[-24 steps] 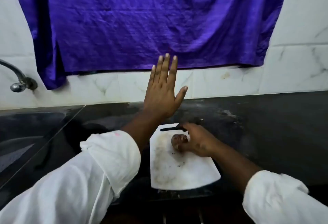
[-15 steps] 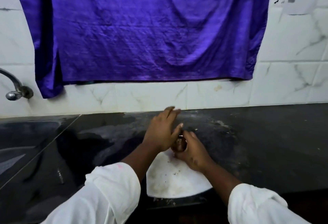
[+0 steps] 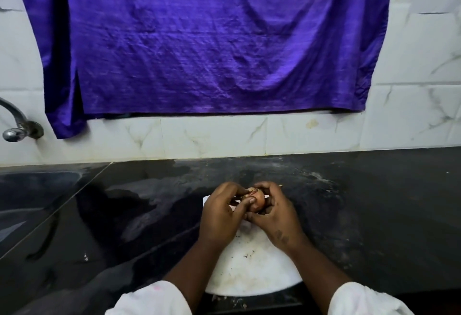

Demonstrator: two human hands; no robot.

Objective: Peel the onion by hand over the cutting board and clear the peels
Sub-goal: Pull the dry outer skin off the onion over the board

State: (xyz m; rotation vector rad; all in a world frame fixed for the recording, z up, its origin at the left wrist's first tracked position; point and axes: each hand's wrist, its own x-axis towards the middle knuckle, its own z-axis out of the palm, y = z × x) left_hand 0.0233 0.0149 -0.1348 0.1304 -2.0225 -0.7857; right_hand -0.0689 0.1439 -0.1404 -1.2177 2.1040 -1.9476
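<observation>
Head view shows the onion [image 3: 258, 201] cupped between both hands above the cutting board [image 3: 252, 262]; the right hand [image 3: 275, 217] curls its fingers round the onion's far side; the left hand [image 3: 220, 215] pinches it, thumb pressed on its near face.

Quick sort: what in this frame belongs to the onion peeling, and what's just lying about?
Job:
- onion
- left hand and right hand, both gripping the onion
- board

Lying about:
- cloth, purple, on the wall
- tap
- sink
- counter
</observation>
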